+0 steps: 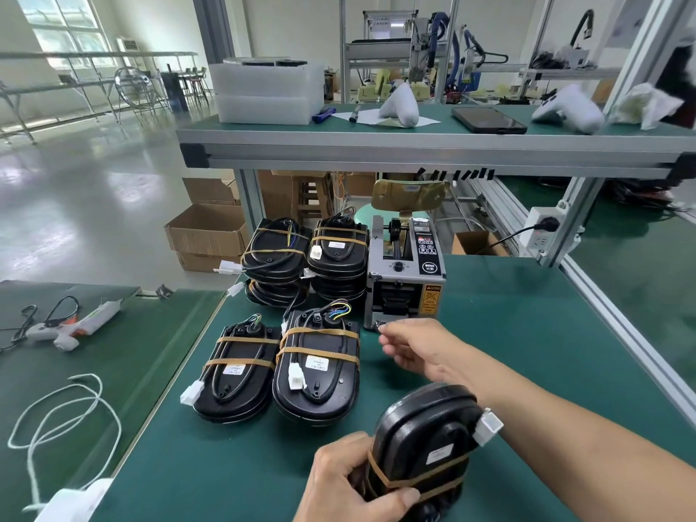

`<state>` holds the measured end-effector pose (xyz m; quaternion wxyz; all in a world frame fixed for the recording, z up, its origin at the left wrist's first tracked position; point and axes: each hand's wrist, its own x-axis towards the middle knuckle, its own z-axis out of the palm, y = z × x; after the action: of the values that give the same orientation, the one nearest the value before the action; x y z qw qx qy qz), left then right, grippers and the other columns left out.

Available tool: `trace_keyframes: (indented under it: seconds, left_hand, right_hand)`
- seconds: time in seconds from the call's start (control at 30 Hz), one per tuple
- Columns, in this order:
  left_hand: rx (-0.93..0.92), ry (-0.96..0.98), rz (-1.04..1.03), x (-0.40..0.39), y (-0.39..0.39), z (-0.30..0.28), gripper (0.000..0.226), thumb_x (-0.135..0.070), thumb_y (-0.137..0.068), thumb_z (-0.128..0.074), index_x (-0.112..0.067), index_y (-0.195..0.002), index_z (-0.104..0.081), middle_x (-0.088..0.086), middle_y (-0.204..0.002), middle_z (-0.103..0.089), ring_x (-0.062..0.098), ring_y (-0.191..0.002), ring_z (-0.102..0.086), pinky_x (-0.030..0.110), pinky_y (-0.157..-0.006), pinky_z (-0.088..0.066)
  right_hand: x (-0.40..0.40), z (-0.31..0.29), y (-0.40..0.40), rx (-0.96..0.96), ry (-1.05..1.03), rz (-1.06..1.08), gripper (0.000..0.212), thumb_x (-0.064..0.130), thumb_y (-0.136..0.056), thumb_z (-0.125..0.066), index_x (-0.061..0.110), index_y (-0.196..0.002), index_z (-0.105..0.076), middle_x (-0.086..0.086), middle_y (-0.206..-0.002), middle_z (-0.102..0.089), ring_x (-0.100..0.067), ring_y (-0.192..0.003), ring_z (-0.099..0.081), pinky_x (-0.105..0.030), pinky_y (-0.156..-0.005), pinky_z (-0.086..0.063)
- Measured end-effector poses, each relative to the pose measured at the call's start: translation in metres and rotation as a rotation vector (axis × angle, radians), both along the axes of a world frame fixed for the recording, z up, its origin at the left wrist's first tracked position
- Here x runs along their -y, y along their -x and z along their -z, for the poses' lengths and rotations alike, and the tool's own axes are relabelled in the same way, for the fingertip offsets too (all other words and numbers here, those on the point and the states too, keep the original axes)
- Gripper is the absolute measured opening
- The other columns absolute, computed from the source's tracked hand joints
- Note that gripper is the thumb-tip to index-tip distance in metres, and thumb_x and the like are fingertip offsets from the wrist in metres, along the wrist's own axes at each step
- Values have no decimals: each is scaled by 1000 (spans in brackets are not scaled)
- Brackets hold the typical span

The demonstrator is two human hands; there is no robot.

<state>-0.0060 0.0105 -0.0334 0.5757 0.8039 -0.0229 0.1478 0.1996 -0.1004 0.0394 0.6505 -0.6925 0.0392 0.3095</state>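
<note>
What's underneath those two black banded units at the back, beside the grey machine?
More black units of the same kind, stacked under the left back unit and the right back unit. The front units hide the piles' bottoms, so the count is unclear.

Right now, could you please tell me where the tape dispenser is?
In the head view, the tape dispenser stands mid-bench, just right of the banded black housings, with the right hand near its outlet.
</note>
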Motion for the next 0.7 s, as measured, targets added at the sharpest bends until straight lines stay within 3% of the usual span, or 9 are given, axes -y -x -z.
trace_keyframes:
  seconds: [0.33, 0.43, 0.5, 0.6, 0.7]
  left_hand:
    - [34, -36, -12, 0, 0, 3, 32, -45, -71, -95, -27, -94, -83, 5, -83, -73, 26, -78, -72, 51, -69, -55]
    - [58, -31, -8, 1, 1, 1, 35, -55, -72, -92, -27, -90, -81, 3, -79, -70, 27, -73, -68, 48, -64, -54]
    - [67, -48, -8, 2, 2, 3, 31, -48, -71, -93, -25, -86, -80, 3, -76, -68, 28, -71, -66, 48, -63, -53]
    - [89, -66, -12, 2, 1, 6, 32, -46, -72, -91, -19, -81, -76, 5, -74, -64, 31, -68, -61, 51, -60, -50]
    - [97, -66, -18, 1, 2, 8, 35, -50, -74, -90, -19, -82, -75, 5, -74, -64, 29, -67, -60, 50, -59, -49]
  right_hand:
    - [75, -45, 59, 355, -127, -96, 21, 16, -93, -76, 22, -73, -76, -9, -78, -73, -19, -69, -68, -25, -68, -55]
    - [93, -65, 79, 407, -173, -63, 14, 28, -82, -81, 21, -72, -74, -9, -77, -71, -19, -70, -65, -25, -68, -54]
    - [105, -75, 88, 449, -181, -61, 21, 34, -79, -87, 20, -73, -73, -11, -77, -70, -19, -72, -61, -26, -71, -52]
    - [117, -84, 100, 536, -140, -109, 25, 42, -78, -79, 18, -75, -72, -11, -79, -71, -15, -74, -59, -29, -77, -50]
    - [124, -88, 110, 620, -33, -178, 36, 53, -74, -74, 18, -81, -74, -13, -84, -73, -11, -78, -62, -22, -79, -49]
